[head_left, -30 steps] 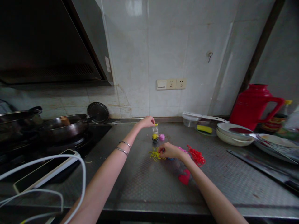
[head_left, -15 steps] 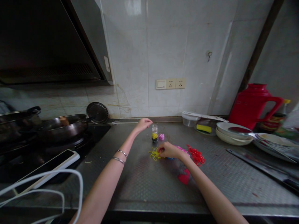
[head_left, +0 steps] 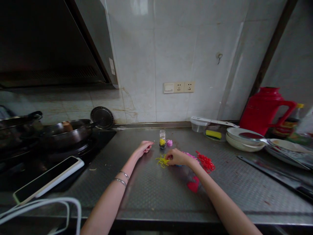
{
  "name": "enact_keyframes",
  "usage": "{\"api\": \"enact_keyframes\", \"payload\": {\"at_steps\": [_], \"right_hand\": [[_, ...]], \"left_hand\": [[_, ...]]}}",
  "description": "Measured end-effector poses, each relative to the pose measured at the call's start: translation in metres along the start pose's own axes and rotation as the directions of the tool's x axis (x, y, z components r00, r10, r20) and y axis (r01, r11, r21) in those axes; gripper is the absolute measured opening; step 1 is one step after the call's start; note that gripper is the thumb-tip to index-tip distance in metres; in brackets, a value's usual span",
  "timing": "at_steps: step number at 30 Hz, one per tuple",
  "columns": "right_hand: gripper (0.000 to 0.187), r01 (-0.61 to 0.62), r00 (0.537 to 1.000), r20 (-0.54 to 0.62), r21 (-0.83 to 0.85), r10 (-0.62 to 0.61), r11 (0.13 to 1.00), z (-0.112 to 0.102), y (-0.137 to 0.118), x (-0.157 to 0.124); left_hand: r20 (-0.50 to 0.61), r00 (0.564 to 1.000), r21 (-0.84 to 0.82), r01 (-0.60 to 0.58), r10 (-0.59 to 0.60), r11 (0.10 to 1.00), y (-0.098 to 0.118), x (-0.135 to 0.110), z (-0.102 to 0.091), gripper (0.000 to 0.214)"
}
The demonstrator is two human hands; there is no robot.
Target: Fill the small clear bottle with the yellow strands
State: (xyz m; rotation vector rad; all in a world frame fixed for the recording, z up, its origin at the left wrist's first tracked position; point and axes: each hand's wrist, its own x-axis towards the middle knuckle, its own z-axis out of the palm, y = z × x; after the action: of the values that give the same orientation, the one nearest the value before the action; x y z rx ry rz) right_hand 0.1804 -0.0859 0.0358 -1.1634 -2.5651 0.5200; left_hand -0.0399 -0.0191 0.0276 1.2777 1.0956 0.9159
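My right hand point(head_left: 178, 157) is low over the counter, its fingers pinched at the right edge of a loose pile of thin yellow rubber bands point(head_left: 161, 161). My left hand point(head_left: 144, 148) hovers left of a small clear jar point(head_left: 162, 139), its fingers curled together; anything in them is hidden. The jar stands upright without a lid, with yellow bands and something dark inside. A small pinkish-purple object point(head_left: 169, 143) lies beside the jar. Right of my right hand are a red pile of bands point(head_left: 205, 162) and a pink pile point(head_left: 191, 156), partly hidden by the hand.
A red heart-shaped piece point(head_left: 193, 185) lies near my right forearm. Left are a phone-like device point(head_left: 49, 179), a white cable point(head_left: 73, 205) and a pan point(head_left: 70, 133) on the stove. On the right stand bowls point(head_left: 244, 143), a long knife point(head_left: 269, 174) and a red thermos point(head_left: 261, 111).
My left hand has moved down and left, away from above the jar's mouth, and its fingers have curled. My right hand has stayed at the yellow pile.
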Motion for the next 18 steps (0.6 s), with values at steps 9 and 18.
{"api": "enact_keyframes", "payload": {"at_steps": [9,18], "right_hand": [[0.019,-0.017,0.995,-0.097,0.122,0.029,0.992,0.000,-0.005,0.002],[0.023,-0.004,0.985,-0.167,0.202,0.039,0.979,-0.003,-0.009,0.002]], "left_hand": [[-0.039,0.997,0.012,-0.072,0.072,0.997,-0.014,0.005,-0.003,0.025],[-0.090,0.990,0.138,-0.096,0.109,0.986,-0.016,0.001,0.003,0.025]]}}
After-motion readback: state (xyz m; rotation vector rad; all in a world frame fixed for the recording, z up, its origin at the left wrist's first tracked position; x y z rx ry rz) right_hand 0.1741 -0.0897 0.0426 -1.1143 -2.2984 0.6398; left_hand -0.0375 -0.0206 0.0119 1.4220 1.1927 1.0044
